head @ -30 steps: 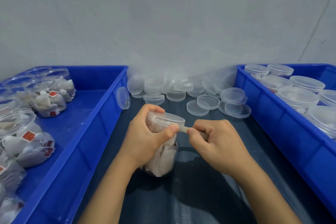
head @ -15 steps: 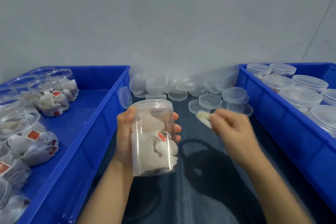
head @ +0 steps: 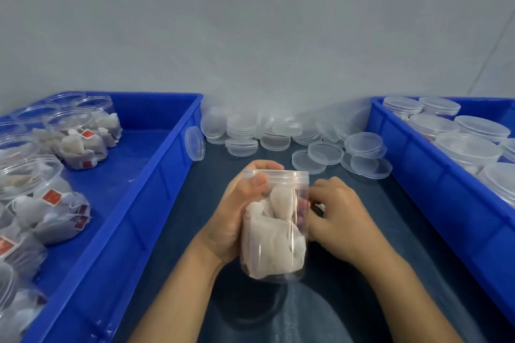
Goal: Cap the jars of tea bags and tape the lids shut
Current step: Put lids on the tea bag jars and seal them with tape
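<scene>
A clear jar of tea bags (head: 274, 234), with its clear lid (head: 278, 176) on, is tilted above the dark table. My left hand (head: 231, 220) grips it from the left, thumb lying on the lid's rim. At the jar's right side, just below the lid, my right hand (head: 340, 217) has its curled fingers against the wall. A small pale piece, seemingly tape (head: 320, 207), shows between those fingers. Their tips are hidden behind the jar.
The blue bin on the left (head: 156, 189) holds several open jars of tea bags (head: 75, 139). In the blue bin on the right (head: 434, 189) stand several capped jars (head: 468, 147). Loose clear lids (head: 278, 131) are heaped along the wall between the bins.
The right hand pulled away to the right with a pale piece, then came back to the jar's side. The left hand lifted and turned the jar, then lowered it.
</scene>
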